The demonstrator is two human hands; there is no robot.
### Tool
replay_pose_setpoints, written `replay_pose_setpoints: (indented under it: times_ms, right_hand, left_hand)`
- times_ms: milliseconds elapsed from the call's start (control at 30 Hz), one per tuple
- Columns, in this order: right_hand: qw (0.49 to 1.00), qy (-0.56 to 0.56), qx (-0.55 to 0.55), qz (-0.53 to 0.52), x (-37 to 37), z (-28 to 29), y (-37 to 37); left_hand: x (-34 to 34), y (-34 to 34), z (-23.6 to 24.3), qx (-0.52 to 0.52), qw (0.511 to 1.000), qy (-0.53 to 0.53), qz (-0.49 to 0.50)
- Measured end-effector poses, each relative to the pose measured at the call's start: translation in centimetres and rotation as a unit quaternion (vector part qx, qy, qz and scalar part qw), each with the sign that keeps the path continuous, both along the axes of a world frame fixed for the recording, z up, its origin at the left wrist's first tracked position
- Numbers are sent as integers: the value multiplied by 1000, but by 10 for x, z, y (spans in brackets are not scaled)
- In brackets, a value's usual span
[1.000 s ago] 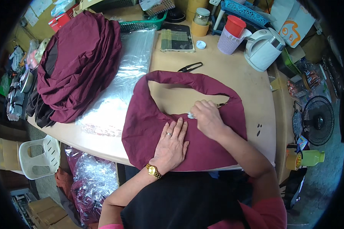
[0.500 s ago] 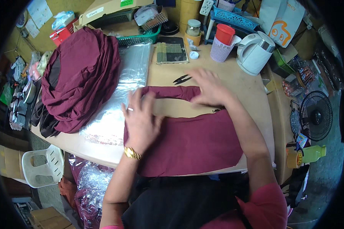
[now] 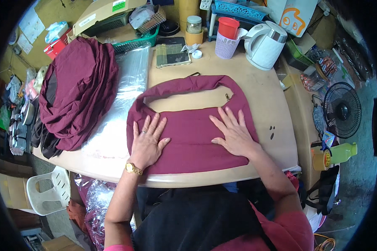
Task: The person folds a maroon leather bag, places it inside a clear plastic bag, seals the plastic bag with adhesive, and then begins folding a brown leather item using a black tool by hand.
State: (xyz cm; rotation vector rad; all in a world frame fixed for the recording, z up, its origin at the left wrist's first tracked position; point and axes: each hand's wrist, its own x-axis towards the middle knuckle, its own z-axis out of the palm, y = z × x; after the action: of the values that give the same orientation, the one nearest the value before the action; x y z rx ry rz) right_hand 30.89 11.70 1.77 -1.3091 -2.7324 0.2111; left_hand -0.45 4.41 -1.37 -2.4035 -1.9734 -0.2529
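A maroon fabric shoulder bag (image 3: 188,142) lies flat on the table in front of me, its wide strap (image 3: 184,85) looped away from me. My left hand (image 3: 147,141) rests palm down on the left part of the bag, fingers spread. On the right part lies my right hand (image 3: 233,133), also flat with fingers apart. A small zipper pull (image 3: 227,97) shows at the right end of the bag's opening. Past the strap, part of the black thread snips (image 3: 194,74) peeks out; the rest is hidden beneath the fabric.
Left of the bag, a heap of maroon fabric pieces (image 3: 81,92) stands beside clear plastic sheets (image 3: 132,75). Along the back are a worn notebook (image 3: 171,56), a glass jar (image 3: 194,25), a lilac cup (image 3: 227,45) and a white kettle (image 3: 266,46). A fan (image 3: 342,109) stands at right.
The bag's strap has been spread into a full loop, and the bag lies flatter. Both hands have come nearer to me and now press flat on its body. The snips are mostly covered.
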Motion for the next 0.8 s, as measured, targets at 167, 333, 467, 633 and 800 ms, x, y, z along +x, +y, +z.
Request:
replay_pose_setpoints:
  times_ms: [167,333,467,633,800]
  right_hand:
    - [1000,2,-11,1,37,-17,5]
    - [974,44,-220,37,25,43,48]
    - [975,191,78,85,-31,51,138]
    - [990,136,38,-28,-110,2,290]
    - [991,25,-25,-127,-144,-24,350]
  left_hand:
    - [-2,-29,51,-106,989,-78,-64]
    - [21,-61,55,-121,991,-51,-22]
    - [61,-52,33,-28,995,-98,18]
    - [65,-45,17,-26,992,-116,38]
    - [61,-42,15,-34,988,-142,43]
